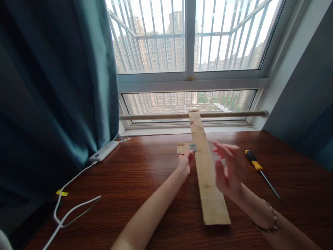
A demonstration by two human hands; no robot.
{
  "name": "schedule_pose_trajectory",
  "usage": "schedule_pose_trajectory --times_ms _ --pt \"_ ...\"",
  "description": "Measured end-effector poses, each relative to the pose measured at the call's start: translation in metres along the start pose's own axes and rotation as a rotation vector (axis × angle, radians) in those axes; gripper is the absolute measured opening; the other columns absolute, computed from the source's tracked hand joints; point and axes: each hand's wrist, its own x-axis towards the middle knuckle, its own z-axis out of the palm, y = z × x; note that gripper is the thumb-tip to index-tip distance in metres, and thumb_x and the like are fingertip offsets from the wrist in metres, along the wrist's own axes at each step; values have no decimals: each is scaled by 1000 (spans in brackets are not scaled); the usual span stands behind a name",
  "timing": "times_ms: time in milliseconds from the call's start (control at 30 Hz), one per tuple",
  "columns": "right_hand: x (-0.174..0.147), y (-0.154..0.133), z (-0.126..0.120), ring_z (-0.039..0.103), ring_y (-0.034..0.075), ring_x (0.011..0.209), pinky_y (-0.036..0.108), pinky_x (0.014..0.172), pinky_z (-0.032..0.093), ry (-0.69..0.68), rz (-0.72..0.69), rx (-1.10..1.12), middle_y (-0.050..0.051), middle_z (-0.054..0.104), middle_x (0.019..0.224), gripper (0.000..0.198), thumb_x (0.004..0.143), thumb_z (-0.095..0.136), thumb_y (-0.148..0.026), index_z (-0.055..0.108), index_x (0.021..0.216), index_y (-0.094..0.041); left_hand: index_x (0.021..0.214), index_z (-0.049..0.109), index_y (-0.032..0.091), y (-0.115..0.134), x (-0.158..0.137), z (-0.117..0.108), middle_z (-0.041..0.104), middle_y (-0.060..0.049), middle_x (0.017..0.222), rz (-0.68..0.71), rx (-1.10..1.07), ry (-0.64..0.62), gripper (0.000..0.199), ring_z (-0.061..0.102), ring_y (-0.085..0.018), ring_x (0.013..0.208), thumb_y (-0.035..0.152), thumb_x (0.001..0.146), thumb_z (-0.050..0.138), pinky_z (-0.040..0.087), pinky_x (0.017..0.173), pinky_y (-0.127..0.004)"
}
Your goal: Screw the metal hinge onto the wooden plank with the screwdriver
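A long, narrow wooden board point(208, 185) lies lengthwise on the table, its far end reaching the rail by the window. At the board's left edge is a small metal hinge point(193, 147), with one leaf over the board and the other by a small piece of board or cardboard point(182, 148). My left hand point(185, 164) has its fingers closed at the hinge's near edge, beside the small piece. Over the board's right side, my right hand point(229, 170) is raised and slightly blurred, thumb and fingers apart, with nothing visible in it.
A screwdriver point(256, 165) with a black and yellow handle lies to the right on the dark wooden table point(125, 205). At left are a white power bank point(105, 151), its white cable point(70, 211) and a blue curtain point(85, 69). A horizontal rail point(161, 117) crosses before the window.
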Motion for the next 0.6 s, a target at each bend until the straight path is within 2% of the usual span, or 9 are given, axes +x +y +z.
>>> schedule_pose_trajectory --times_ms 100,167,233,333,600 --pt "18 7 51 59 22 89 34 76 52 -225 -118 67 12 62 99 41 97 30 -31 55 124 -12 72 63 10 1 -1 0 67 -5 66 1 9 -20 13 62 -8 56 -2 70 62 50 58 -16" --pt "20 20 81 58 22 89 32 76 50 -380 -86 19 12 62 101 40 96 36 -31 54 126 -12 72 63 10 1 -1 -1 67 -5 65 -5 5 -18 13 62 -8 55 -3 69 62 50 55 -16" --pt "15 31 98 56 23 92 30 78 48 -465 -80 -37 12 61 103 40 96 38 -32 53 128 -15 73 64 10 1 -1 -1 67 -5 65 -10 2 -17 14 62 -8 54 -3 69 63 50 54 -16" --pt "8 35 105 54 23 95 30 78 46 -498 -88 -101 11 60 104 40 97 35 -34 52 128 -17 74 65 9 1 0 -2 68 -6 66 -6 5 -15 13 63 -10 56 -3 68 64 51 55 -17" --pt "10 27 106 52 23 94 29 73 44 -517 -90 -173 11 59 104 38 97 34 -35 54 125 -18 76 67 8 0 0 -2 70 -8 70 22 29 -14 15 66 -12 61 -3 67 63 53 63 -20"
